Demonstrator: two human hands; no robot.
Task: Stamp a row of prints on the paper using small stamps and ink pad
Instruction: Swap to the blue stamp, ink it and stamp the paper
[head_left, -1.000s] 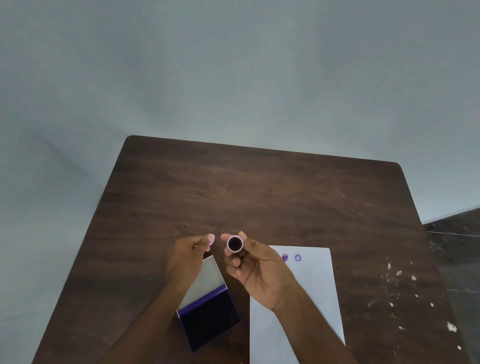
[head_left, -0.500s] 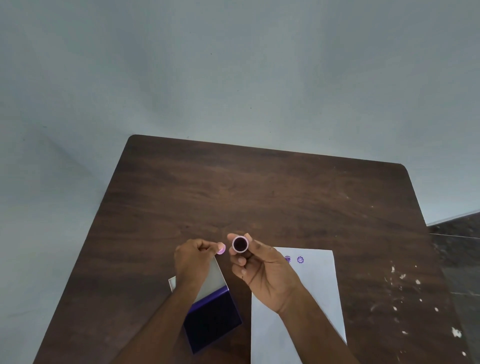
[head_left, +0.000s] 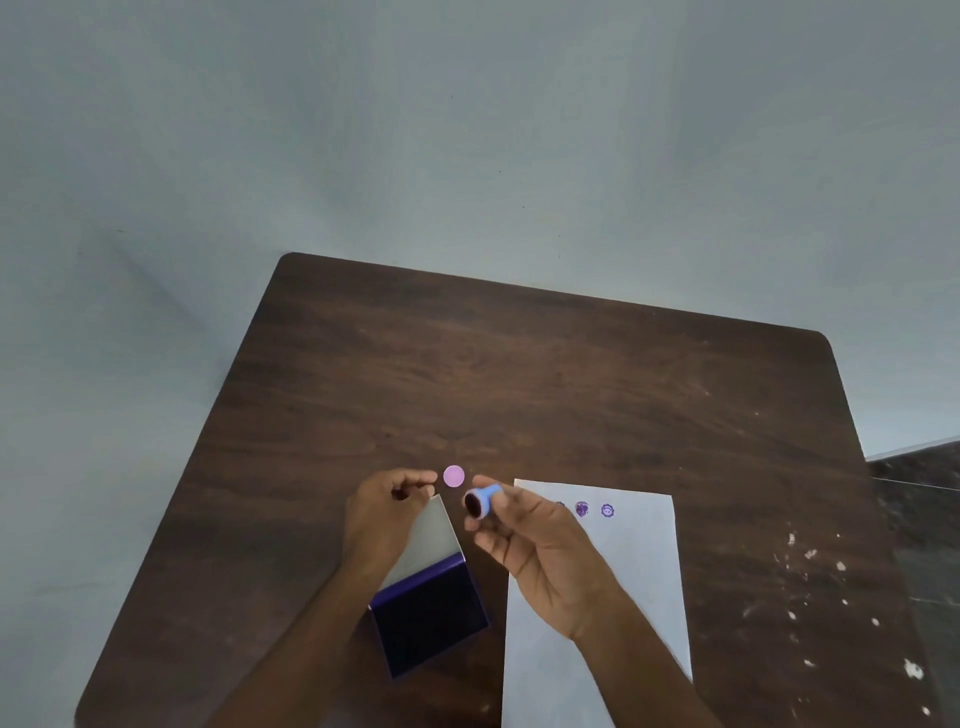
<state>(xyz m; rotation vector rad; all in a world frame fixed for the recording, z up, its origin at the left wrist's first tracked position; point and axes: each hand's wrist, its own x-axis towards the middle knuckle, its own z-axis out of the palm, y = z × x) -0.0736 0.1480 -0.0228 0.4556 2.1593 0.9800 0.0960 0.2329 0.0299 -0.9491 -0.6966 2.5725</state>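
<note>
Hands are kept slightly apart above the near table (head_left: 519, 374); the left hand (head_left: 387, 512) is loosely curled and holds nothing, the pink cap (head_left: 454, 476) lying just beyond its fingertips; the open ink pad (head_left: 428, 618) lies below; the right hand (head_left: 524, 540) is closed on the blue stamp (head_left: 480, 503), face turned leftward; prints (head_left: 595, 510) are seen on the paper (head_left: 623, 582) to the right. The face should probably be pressed flat on the pad, then squarely beside the row. Half a second earlier, the cap was pinched in the left fingers.
</note>
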